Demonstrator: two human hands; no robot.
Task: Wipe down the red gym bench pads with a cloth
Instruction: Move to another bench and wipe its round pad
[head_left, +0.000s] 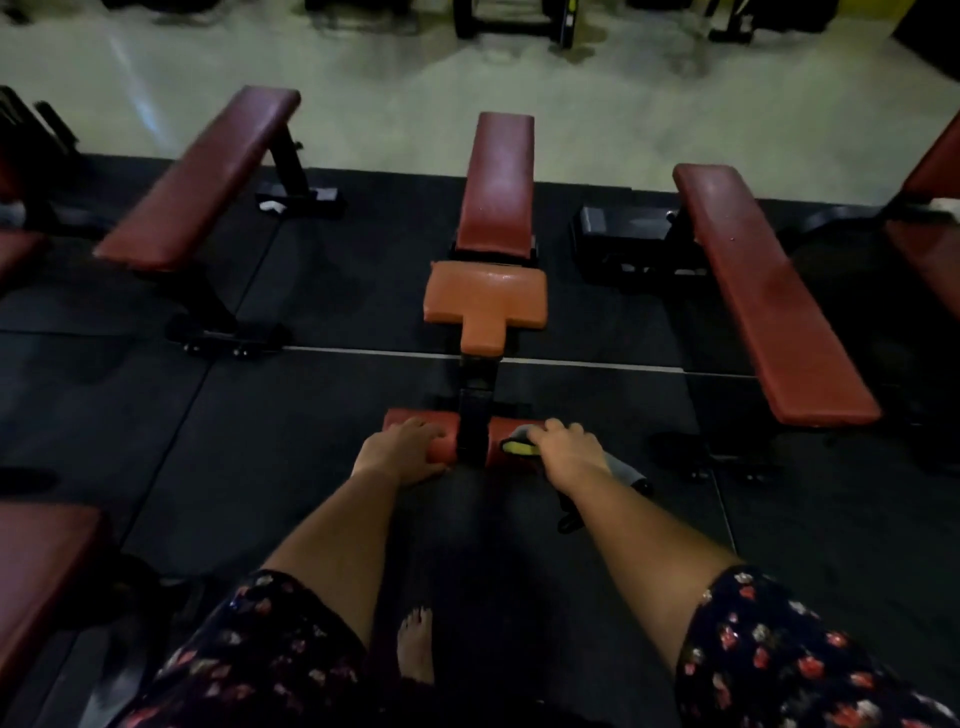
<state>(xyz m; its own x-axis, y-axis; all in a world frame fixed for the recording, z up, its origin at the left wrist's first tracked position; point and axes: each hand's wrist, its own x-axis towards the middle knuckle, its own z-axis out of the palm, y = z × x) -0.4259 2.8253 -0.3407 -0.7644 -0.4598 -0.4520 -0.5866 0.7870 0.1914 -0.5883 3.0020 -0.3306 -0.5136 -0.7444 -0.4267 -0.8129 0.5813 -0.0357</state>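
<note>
Wiping hand: our right hand (569, 452) lies on the right roller pad (496, 432), fingers curled down over the cloth (519, 447) and pinning it to the pad; the fingertips drop out of sight over the far side.
Cloth: grey with a yellow patch beside the thumb. A second grey end trails out below the wrist towards the floor, and the middle is hidden under the hand.
Bracing hand: our left hand (402, 449) grips the left roller pad (402, 414), fingers wrapped over the top and thumb low at the near side.
Roller pads: both are red, one on either side of a black post (475, 415). The right one is mostly covered, and we see only its inner end.
Seat pad (485, 301): orange and glossy, just beyond the post, apart from both hands.
Back pad (498, 192): darker red, tilted up behind the seat.
Neighbouring benches: a left bench (197, 176) and a right bench (769, 291) stand well apart on dark floor mats (322, 431); further red pads are cut off at the frame edges.
Far background: dark equipment on the pale floor, too dim and cropped for us to identify.
Below: floral sleeves and one bare foot (415, 644).
</note>
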